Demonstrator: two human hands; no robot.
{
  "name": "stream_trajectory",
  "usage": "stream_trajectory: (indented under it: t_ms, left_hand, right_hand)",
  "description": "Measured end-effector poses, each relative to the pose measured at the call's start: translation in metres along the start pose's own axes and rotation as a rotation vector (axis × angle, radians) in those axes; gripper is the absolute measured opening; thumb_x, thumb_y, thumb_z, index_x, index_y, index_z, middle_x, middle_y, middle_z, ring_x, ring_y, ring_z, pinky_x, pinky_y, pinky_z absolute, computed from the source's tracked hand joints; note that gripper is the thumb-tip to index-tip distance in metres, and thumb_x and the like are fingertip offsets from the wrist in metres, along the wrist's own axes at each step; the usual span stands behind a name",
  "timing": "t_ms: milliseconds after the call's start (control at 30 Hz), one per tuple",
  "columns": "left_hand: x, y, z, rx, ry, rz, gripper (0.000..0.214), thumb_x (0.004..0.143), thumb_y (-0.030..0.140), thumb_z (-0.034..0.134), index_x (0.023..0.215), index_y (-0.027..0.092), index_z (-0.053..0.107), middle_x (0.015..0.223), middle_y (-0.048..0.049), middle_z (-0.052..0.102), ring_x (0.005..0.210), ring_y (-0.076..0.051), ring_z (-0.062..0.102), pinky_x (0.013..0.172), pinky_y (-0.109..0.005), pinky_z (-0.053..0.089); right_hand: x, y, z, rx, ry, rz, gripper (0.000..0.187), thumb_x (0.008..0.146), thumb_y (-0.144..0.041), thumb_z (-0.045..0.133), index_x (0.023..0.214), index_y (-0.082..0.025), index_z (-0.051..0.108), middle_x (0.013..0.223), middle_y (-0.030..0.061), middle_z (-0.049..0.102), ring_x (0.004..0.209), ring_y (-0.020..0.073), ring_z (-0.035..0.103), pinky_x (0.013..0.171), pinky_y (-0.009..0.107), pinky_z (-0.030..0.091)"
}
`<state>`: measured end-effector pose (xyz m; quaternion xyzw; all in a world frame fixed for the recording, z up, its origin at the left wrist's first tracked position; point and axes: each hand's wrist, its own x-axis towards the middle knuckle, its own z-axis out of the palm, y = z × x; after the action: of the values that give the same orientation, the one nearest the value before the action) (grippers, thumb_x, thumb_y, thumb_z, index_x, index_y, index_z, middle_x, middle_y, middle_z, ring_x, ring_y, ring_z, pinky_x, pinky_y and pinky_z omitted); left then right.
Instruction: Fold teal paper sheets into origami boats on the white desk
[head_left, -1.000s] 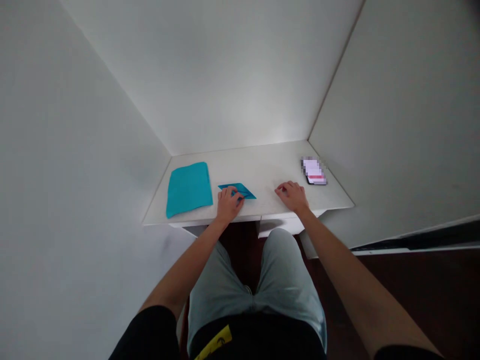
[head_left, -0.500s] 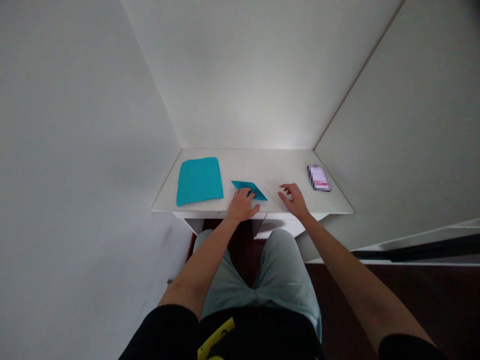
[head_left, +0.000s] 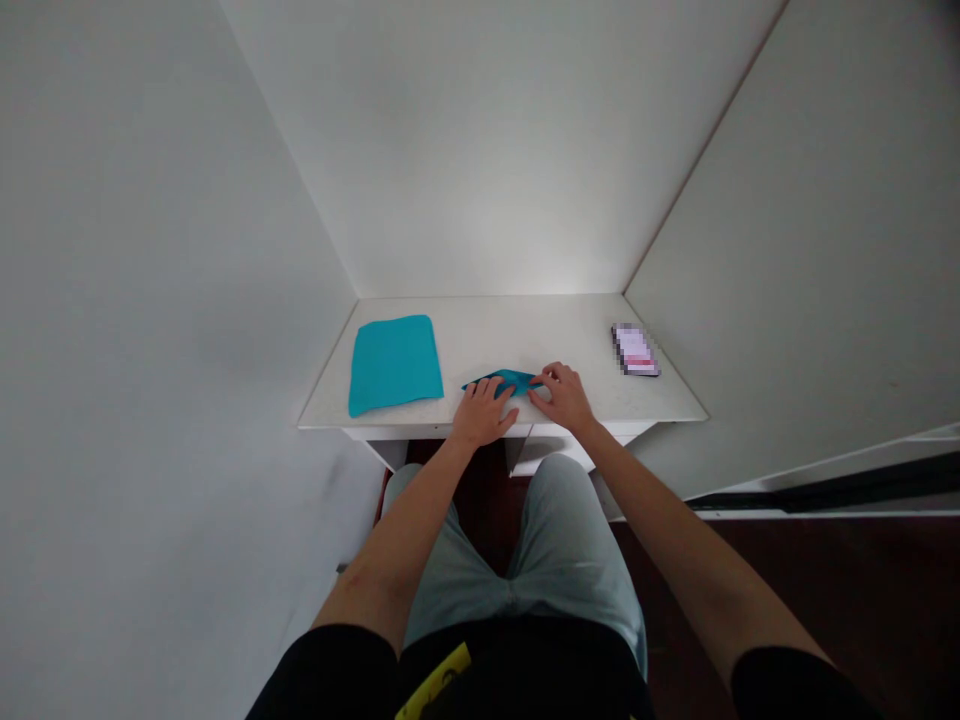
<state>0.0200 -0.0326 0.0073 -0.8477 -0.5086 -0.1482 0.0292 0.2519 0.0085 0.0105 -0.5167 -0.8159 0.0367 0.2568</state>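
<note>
A small folded teal paper (head_left: 504, 380) lies near the front edge of a white desk (head_left: 525, 330). My left hand (head_left: 480, 412) rests flat on the paper's left part, fingers spread. At the paper's right end my right hand (head_left: 564, 396) pinches the tip and lifts it a little. A larger teal sheet (head_left: 394, 362) lies flat on the desk's left side, apart from both hands.
A phone (head_left: 634, 350) with a lit screen lies at the desk's right, near the right wall. White walls close in the desk on the left, back and right. My knees sit under the front edge, above a dark floor.
My right hand moved left from the bare desk to the folded paper and took hold of its right tip, which now lifts. The left hand stayed on the paper.
</note>
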Motion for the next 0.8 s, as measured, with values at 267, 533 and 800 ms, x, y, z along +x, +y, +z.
stream_trajectory:
  t_ms: [267,533,800]
  left_hand:
    - [-0.002,-0.002,0.003,0.020,0.022,0.040,0.057,0.109,0.051,0.048,0.160,0.027,0.057,0.167,-0.0142,0.051,0.162,-0.033,0.036,0.130,-0.055,0.029]
    - [-0.006,-0.002,0.006,0.023,0.089,0.083,0.059,0.108,0.045,0.051,0.163,0.026,0.053,0.180,-0.0115,0.034,0.170,-0.031,0.023,0.136,-0.054,0.020]
    - [-0.006,0.001,0.002,0.006,0.099,-0.069,0.058,0.102,0.050,0.063,0.157,0.032,0.060,0.173,-0.0134,0.045,0.167,-0.036,0.028,0.131,-0.061,0.023]
  right_hand:
    - [-0.001,0.002,0.008,0.035,0.035,0.063,0.033,0.102,-0.041,0.061,0.125,-0.023,0.077,0.119,0.0125,0.067,0.115,0.0310,0.061,0.105,0.046,0.045]
    - [0.003,0.002,0.012,0.010,0.062,0.123,0.029,0.099,-0.032,0.062,0.121,-0.021,0.077,0.119,0.0133,0.068,0.115,0.0324,0.061,0.102,0.047,0.046]
    - [0.006,0.014,0.019,0.082,0.118,0.158,0.024,0.104,-0.033,0.058,0.111,-0.024,0.079,0.118,0.0125,0.064,0.114,0.0313,0.060,0.103,0.048,0.049]
